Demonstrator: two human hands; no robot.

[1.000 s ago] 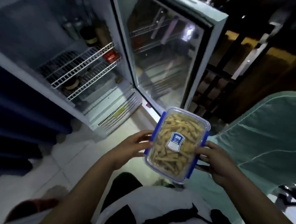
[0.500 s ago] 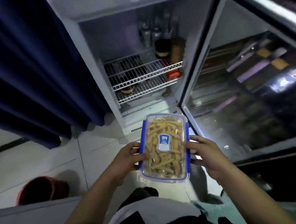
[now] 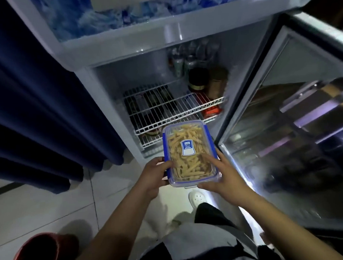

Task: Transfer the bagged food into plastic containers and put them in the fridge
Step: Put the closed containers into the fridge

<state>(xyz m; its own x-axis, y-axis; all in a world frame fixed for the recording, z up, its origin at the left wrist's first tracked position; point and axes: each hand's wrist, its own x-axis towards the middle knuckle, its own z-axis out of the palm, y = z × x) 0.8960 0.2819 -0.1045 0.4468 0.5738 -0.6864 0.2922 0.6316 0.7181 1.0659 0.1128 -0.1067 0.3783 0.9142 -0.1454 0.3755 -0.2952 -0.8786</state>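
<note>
Two bare hands hold one clear rectangular plastic container with blue side clips, closed with its lid and filled with pale yellow stick-shaped food; a blue-and-white label sits on the lid. Container is in the air directly in front of the open white fridge, just below and in front of the white wire shelves, not yet inside. Left hand: fingers curled round the container's left long edge, thumb on the lid. Right hand: fingers spread and laid over the lid's right near corner, thumb under the near short end, holding the container.

Inside the fridge, on the upper wire shelf toward the right: dark jar with gold band and brown jar beside it, bottles behind, blurred. Glass fridge door stands open to the right of the fridge. Dark blue curtain hangs left of the fridge. Red round tub sits on the pale tiled floor, well in front of the fridge to the left.
</note>
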